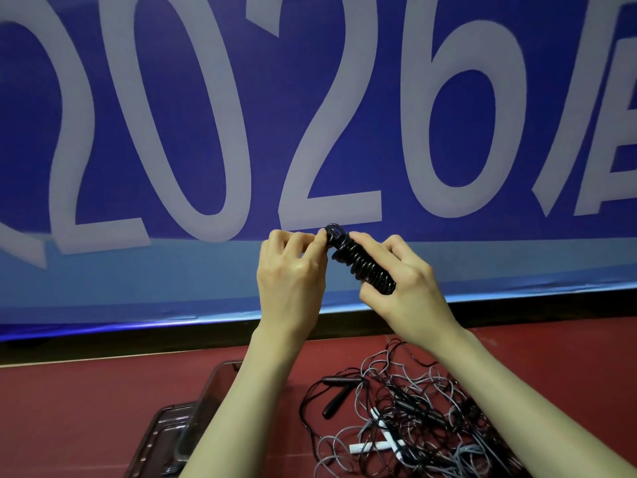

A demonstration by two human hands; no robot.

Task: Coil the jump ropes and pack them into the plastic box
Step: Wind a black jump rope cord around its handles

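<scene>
I hold a black jump rope (362, 262) up in front of me, its cord wound in tight turns around the handles. My right hand (403, 281) grips the wound bundle from the right. My left hand (293, 267) pinches the cord's end loop at the bundle's top. Below on the red floor lies a tangled pile of black and grey jump ropes (413, 419) with black and white handles. The clear plastic box (206, 405) stands to the pile's left, partly hidden by my left forearm.
A large blue banner (206, 132) with white numerals fills the wall ahead, with a black strip under it. A dark lid or tray (162, 439) lies by the box at the bottom left. Red floor stretches to the left and right.
</scene>
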